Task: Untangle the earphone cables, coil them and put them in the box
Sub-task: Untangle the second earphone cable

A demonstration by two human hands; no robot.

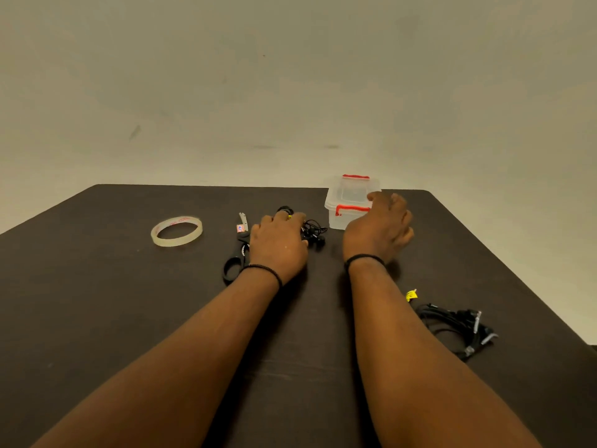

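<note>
A tangle of black earphone cables [314, 231] lies mid-table. My left hand [277, 245] lies over its left part, fingers curled on the cables; how firmly it grips is hidden. A clear plastic box [347, 202] with red clips and its lid on stands at the far edge. My right hand [378, 229] hovers just in front of the box, fingers loosely curled, thumb near the lid, holding nothing. A second bundle of black cables [458, 324] with a yellow tag lies at the right, beside my right forearm.
Black-handled scissors [239, 250] lie just left of my left hand. A roll of clear tape [176, 231] sits further left. The dark table [129, 318] ends at a pale wall behind the box and drops off at the right.
</note>
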